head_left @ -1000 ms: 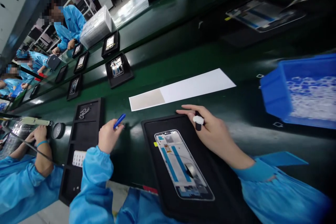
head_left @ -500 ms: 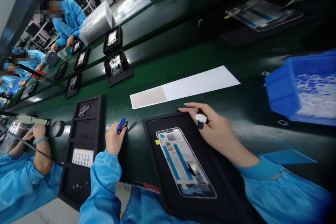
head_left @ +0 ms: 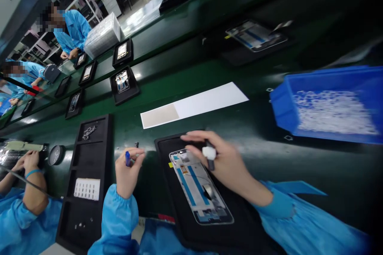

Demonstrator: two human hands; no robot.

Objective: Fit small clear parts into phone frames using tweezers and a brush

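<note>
My left hand (head_left: 127, 173) is closed around a small blue tool (head_left: 127, 158), its tip near a tiny dark part (head_left: 137, 144) on the green belt. My right hand (head_left: 220, 159) grips a black tool with a white collar (head_left: 209, 153) and hovers over the top end of a phone frame (head_left: 197, 185). The phone frame lies in a black foam tray (head_left: 167, 191) in front of me. Both my sleeves are blue.
A black compartment tray (head_left: 89, 155) with small parts sits at my left. A white sheet (head_left: 194, 104) lies beyond the phone. A blue bin (head_left: 284, 107) of white parts stands at right. Further trays with phones ride the belt; co-workers in blue sit at left.
My right hand has moved left and down, from the tray's far edge onto the phone's top end. My left hand has turned the blue tool more upright. The view has shifted right.
</note>
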